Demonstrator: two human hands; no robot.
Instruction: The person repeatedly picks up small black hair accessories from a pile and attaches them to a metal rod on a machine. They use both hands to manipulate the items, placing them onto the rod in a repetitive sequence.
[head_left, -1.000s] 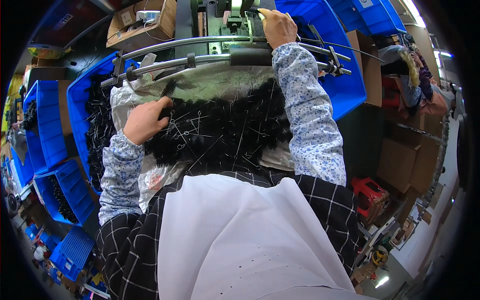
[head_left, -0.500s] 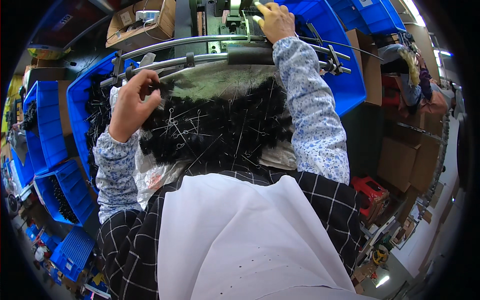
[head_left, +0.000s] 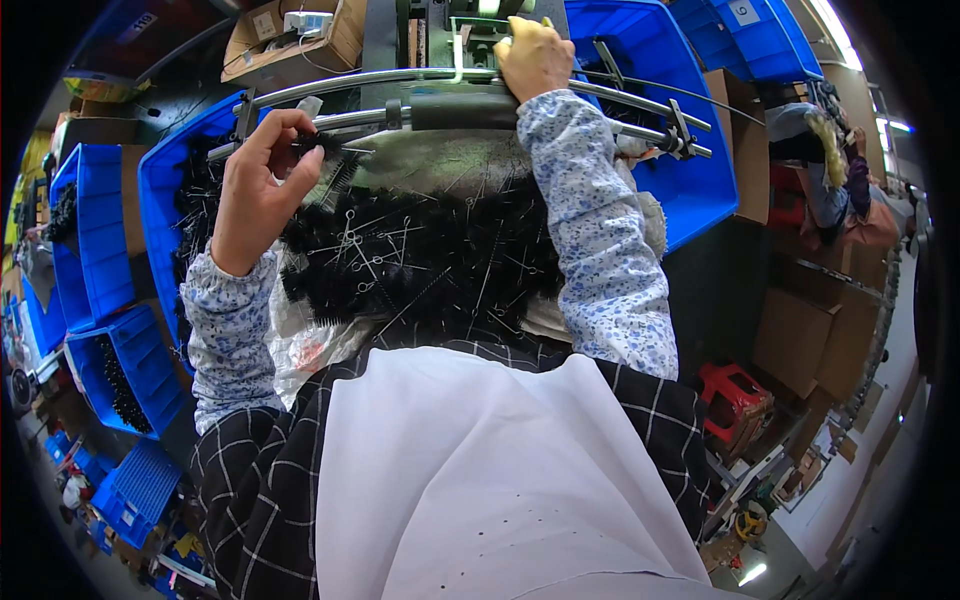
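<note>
My left hand [head_left: 258, 190] is pinched around a small black bristle brush [head_left: 312, 142], left of the machine's metal rods. Under it spreads a pile of black twisted-wire brushes [head_left: 420, 250], many with looped silver ends. My right hand [head_left: 537, 60], with yellow coverings on its fingertips, is curled down at the machine [head_left: 482, 42], beyond the rods. Its fingers are bent, and whatever they grip is hidden. Just left of that hand stands a pale upright bracket [head_left: 458, 55]. A dark sleeve [head_left: 460, 111] sits on the nearer rod [head_left: 350, 119].
Blue bins flank the work: one with black brushes [head_left: 160, 200] at left, another [head_left: 690, 200] at right. More blue bins [head_left: 100, 240] stand farther left. A cardboard box [head_left: 340, 55] lies behind the rods. A red stool [head_left: 735, 400] and another person [head_left: 850, 190] are at right.
My right hand has moved left and its fingers have curled down. The pale bracket and dark sleeve have shifted left too. My left hand keeps its pinch on the brush.
</note>
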